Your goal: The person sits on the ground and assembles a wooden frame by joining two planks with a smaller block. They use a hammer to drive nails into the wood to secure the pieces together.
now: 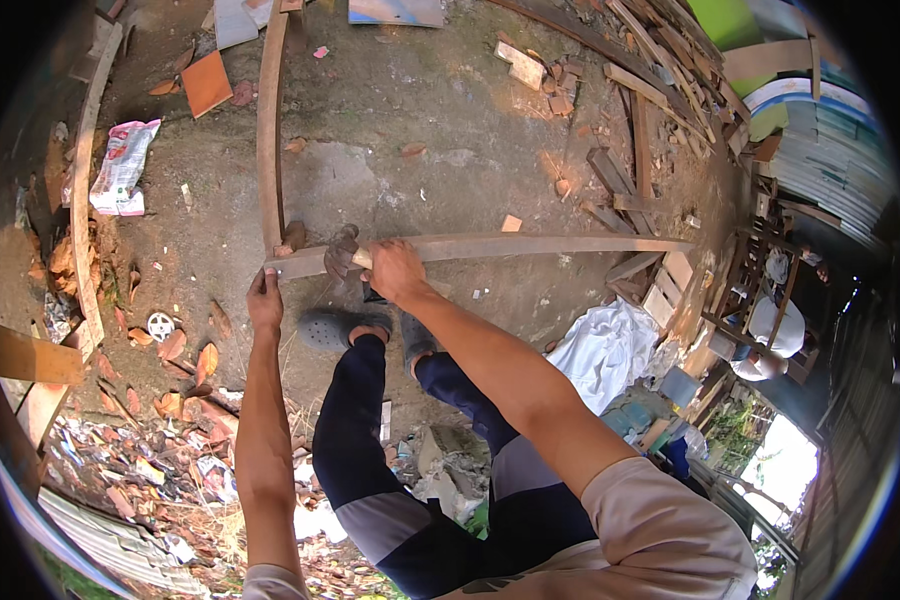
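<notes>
My right hand (397,270) is wrapped round the light handle of a claw hammer (341,252). Its dark head hangs over a long wooden plank (530,245) that runs across to the right. My left hand (265,300) is pinched at the plank's left end. Something small may be between its fingertips, but I cannot make it out. There a second wooden plank (270,130) meets the first roughly at a right angle and stretches away from me. A brownish piece (295,236) sits in their corner. My feet in grey clogs (326,329) stand on the near side.
Several boards (650,90) are piled at the far right. A white cloth (605,350) lies on the ground to the right. Dry leaves and rubbish (170,450) cover the near left. A third plank (83,200) and a plastic packet (125,168) lie at the left.
</notes>
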`<state>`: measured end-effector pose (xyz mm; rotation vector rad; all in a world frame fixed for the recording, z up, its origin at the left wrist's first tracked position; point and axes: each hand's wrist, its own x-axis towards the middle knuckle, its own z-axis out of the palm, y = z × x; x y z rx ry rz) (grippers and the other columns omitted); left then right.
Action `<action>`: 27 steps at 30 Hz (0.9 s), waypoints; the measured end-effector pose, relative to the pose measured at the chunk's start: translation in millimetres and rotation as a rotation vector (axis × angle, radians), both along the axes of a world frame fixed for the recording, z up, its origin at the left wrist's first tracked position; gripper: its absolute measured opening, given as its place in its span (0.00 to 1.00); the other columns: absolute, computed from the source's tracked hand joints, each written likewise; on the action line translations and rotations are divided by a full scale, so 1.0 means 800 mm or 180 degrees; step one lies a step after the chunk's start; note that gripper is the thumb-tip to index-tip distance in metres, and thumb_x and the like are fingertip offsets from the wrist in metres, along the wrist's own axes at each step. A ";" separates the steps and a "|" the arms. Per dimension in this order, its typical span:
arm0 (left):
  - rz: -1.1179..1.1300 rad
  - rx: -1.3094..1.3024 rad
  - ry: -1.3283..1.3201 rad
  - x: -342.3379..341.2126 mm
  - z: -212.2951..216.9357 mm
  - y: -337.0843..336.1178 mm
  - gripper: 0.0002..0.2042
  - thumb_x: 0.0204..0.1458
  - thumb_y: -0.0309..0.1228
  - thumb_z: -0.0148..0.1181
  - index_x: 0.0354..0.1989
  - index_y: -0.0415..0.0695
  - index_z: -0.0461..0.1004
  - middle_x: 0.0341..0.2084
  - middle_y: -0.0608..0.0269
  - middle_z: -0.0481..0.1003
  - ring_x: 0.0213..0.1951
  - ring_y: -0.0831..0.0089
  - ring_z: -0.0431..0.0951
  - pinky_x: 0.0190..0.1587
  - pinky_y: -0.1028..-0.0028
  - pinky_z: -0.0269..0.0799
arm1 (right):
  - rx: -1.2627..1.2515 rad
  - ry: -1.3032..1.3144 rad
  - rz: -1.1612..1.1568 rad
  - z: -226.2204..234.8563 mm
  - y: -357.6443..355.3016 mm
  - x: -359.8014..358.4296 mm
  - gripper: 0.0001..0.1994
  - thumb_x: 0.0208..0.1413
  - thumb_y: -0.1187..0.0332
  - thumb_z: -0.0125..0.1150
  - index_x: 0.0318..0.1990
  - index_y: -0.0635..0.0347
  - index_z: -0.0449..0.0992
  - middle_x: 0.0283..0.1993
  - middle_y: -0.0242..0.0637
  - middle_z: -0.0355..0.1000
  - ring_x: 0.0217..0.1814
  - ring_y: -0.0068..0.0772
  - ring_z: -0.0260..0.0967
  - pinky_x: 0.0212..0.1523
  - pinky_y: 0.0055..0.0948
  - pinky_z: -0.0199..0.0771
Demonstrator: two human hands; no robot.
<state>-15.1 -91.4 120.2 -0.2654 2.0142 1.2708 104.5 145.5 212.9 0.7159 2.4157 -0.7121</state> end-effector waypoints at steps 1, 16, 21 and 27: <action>-0.0062 -0.0061 0.0057 -0.001 -0.002 -0.003 0.26 0.64 0.43 0.54 0.58 0.30 0.71 0.48 0.48 0.79 0.50 0.66 0.77 0.56 0.70 0.68 | -0.0099 -0.0048 0.0174 -0.004 0.011 -0.007 0.22 0.46 0.60 0.75 0.44 0.65 0.76 0.49 0.52 0.76 0.57 0.54 0.71 0.57 0.44 0.71; -0.1164 -0.0767 -0.0153 -0.072 0.018 0.059 0.33 0.60 0.53 0.51 0.63 0.36 0.64 0.48 0.42 0.77 0.51 0.54 0.77 0.56 0.61 0.66 | -0.0012 0.0687 0.1177 -0.049 0.082 0.051 0.22 0.46 0.64 0.72 0.40 0.68 0.65 0.29 0.56 0.76 0.35 0.60 0.77 0.35 0.49 0.77; -0.0698 0.0447 -0.0352 -0.067 -0.039 0.038 0.33 0.59 0.44 0.58 0.70 0.41 0.59 0.52 0.52 0.75 0.52 0.64 0.74 0.59 0.66 0.63 | 0.0329 0.1038 0.1325 -0.049 0.071 0.054 0.15 0.48 0.72 0.65 0.38 0.68 0.65 0.25 0.55 0.75 0.29 0.58 0.77 0.28 0.48 0.78; -0.0611 0.0660 -0.0201 -0.067 -0.020 0.049 0.33 0.58 0.38 0.59 0.71 0.42 0.58 0.51 0.53 0.75 0.51 0.66 0.74 0.60 0.67 0.62 | 0.0530 0.0889 0.1293 -0.041 0.068 0.054 0.21 0.45 0.69 0.71 0.40 0.69 0.65 0.27 0.56 0.76 0.34 0.60 0.77 0.34 0.50 0.78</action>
